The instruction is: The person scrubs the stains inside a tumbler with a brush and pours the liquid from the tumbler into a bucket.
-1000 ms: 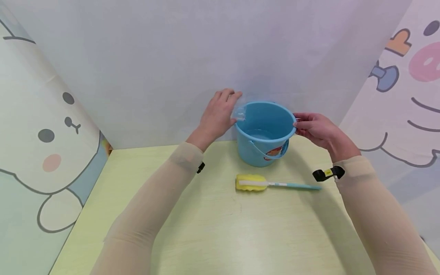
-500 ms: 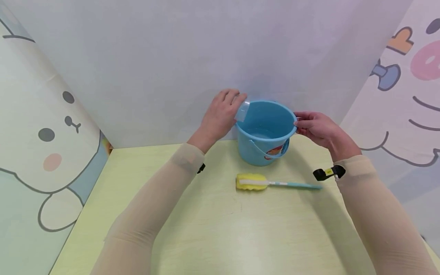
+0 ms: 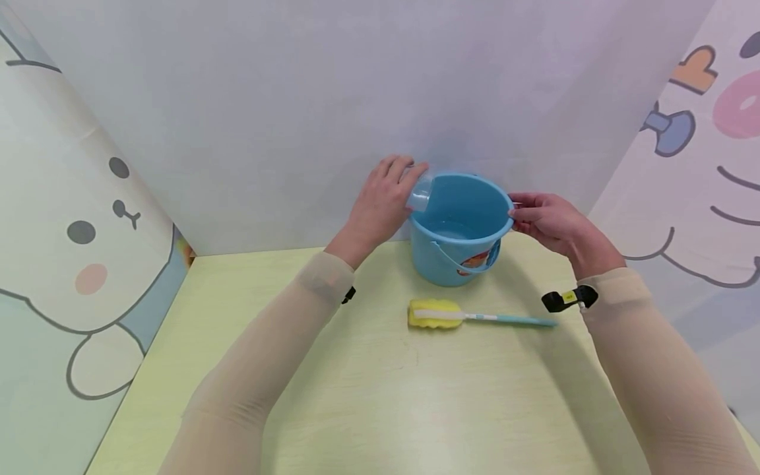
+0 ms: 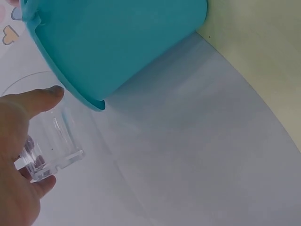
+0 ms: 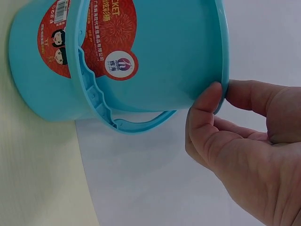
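My left hand [image 3: 384,203] grips a clear cup [image 3: 420,192] at the left rim of a light blue bucket [image 3: 438,258]. The cup leans with its mouth toward the inside of the bucket. In the left wrist view, thumb and fingers wrap the clear cup [image 4: 59,134], whose thick base shows beside the bucket wall [image 4: 122,42]. My right hand [image 3: 549,223] pinches the right side of the bucket's rim. The right wrist view has my right hand [image 5: 254,146] with thumb and fingertips on that rim, near the bucket's red label [image 5: 115,33] and hanging handle [image 5: 96,103].
In front of the bucket a brush with a yellow sponge head [image 3: 436,314] and a blue handle [image 3: 516,320] lies on the pale wooden table [image 3: 368,389]. A white wall sheet [image 3: 267,132] rises right behind, and cartoon-printed panels [image 3: 101,231] flank both sides.
My left hand has moved slightly right and tipped the cup further toward the bucket's opening. The right hand keeps its pinch on the rim, and the brush lies as before.
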Tool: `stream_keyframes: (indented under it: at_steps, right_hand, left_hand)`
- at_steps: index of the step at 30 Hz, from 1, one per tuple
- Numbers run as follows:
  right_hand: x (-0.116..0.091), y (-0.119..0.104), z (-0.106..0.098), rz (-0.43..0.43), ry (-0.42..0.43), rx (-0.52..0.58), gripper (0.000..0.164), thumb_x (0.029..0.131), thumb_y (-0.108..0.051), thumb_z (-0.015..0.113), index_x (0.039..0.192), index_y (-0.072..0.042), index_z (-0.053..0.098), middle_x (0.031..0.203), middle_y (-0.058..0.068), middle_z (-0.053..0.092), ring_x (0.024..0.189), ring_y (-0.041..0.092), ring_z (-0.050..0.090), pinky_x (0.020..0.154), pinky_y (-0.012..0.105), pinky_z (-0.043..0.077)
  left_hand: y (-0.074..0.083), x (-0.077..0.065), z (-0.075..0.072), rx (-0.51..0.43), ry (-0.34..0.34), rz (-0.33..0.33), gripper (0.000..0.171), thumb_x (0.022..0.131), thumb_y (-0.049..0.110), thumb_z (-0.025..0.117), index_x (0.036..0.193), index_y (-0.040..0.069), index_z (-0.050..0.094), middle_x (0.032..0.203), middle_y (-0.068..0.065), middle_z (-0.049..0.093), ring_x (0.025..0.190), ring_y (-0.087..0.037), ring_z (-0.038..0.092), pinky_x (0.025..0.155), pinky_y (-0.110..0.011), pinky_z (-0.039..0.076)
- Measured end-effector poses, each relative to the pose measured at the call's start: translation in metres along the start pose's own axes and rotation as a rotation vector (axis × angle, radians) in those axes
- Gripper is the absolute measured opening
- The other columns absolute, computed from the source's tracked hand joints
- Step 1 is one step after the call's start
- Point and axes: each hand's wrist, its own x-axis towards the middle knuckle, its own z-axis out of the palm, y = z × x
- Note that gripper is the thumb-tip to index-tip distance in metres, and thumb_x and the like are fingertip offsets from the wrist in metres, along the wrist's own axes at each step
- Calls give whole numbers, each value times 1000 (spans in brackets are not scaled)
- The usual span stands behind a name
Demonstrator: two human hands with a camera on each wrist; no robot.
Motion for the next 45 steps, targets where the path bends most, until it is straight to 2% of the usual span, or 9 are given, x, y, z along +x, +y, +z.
stream_keyframes:
  at_steps: [6,11,18,23,33,38,45]
  right_hand:
    - [-1,0,-1,-3,-4,-7,65,112,-12,56,167,1,24,148,17,48,111,18,64,92,23,56]
    - [-2,0,-2,-1,1,-10,66,111,-14,57,167,0,24,147,16,49,111,18,64,91,22,56]
    - [-5,0,-3,3,7,0,64,112,-13,56,166,1,26,143,13,52,108,17,64,91,22,56]
    - [-5,-1,-3,4,-1,1,65,111,-14,56,166,1,25,145,15,51,109,18,64,91,22,56]
    - [-6,-1,-4,4,6,3,63,112,-12,54,166,1,26,147,18,50,111,19,65,91,22,56]
    - [-6,-1,-6,-4,-2,8,62,112,-11,54,166,2,26,140,12,57,109,18,66,90,22,57]
    - [-6,-1,-7,-7,-14,5,65,111,-12,56,166,2,24,133,6,61,107,17,66,90,22,57]
  left_hand:
    - [0,-3,1,-172,-2,-130,82,89,23,90,157,8,46,153,-14,47,142,-34,42,118,-38,40]
    - [0,-5,2,-311,47,-228,84,88,24,91,157,7,45,151,-13,47,139,-32,44,111,-34,47]
    - [1,-12,1,-491,116,-309,86,87,28,91,154,1,44,148,-14,48,135,-29,47,113,-31,43]
    - [5,-21,-4,-634,165,-402,89,85,33,92,153,1,44,145,-12,51,131,-25,50,105,-32,48]
    - [15,-42,-18,-749,196,-507,88,85,39,92,153,6,46,139,-10,57,122,-23,51,97,-37,50]
    - [17,-58,-21,-818,205,-544,88,85,38,92,153,10,44,135,-8,58,121,-25,53,97,-41,53]
    - [22,-83,-24,-888,167,-596,88,84,35,93,151,10,42,133,-3,58,119,-24,56,96,-39,54]
